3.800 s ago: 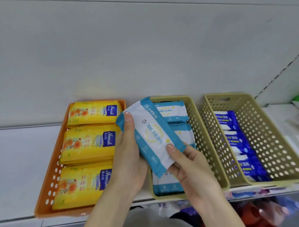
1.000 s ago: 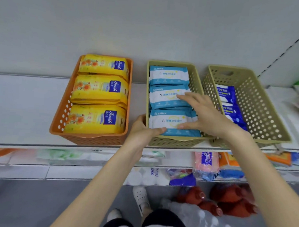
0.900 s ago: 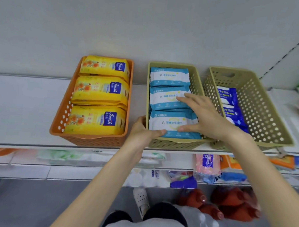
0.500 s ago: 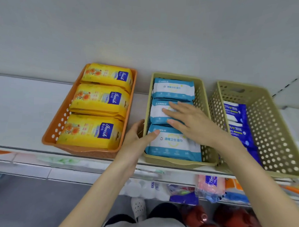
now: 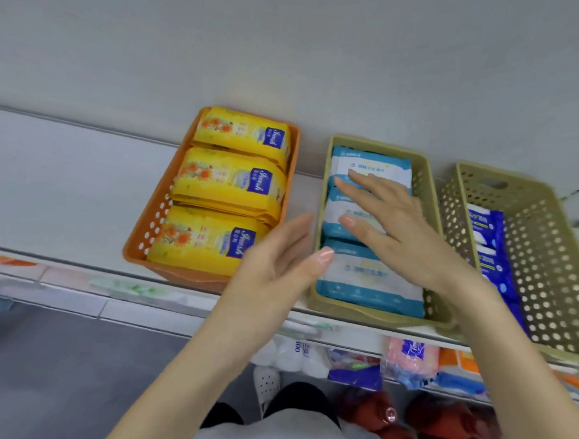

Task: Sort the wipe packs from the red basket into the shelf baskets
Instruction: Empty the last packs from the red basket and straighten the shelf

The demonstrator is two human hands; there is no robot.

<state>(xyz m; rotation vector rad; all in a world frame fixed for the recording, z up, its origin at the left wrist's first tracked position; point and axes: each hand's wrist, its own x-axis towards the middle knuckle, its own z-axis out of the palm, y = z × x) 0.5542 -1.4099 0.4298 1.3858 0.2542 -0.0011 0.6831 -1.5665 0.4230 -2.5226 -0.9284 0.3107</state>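
Wipe packs are all sitting in three baskets on the white shelf (image 5: 67, 183) that runs across the middle of the frame, so going big to small: the tan basket at far right (image 5: 545, 263) holds dark blue packs (image 5: 486, 241) along its left side with lots of bare room, the orange basket (image 5: 141, 246) left of centre is crammed with three stacks of yellow packs (image 5: 230, 183), and the middle tan basket (image 5: 325, 194) has three light blue and white packs (image 5: 368, 279) lying flat in an overlapping row, front to back. No red basket is clearly in view, just blurry stuff at the bottom of the frame. The right hand (image 5: 390, 223) is spread flat, palm down, over the middle and back blue-white packs, gripping nothing; whether it actually presses on them I can't tell. The left hand (image 5: 279, 262) is open too, empty, fingers together just beside the middle basket's left wall near the front pack. Looks like tidying after a drop-in. What could go wrong imo: these packs look soft and slick, and they're shingled, so a sideways nudge could slide the front one up over the low front rim, or shove the light basket toward the shelf edge, which it's already close to. Blue-white packs look plump, sealed, labels up.
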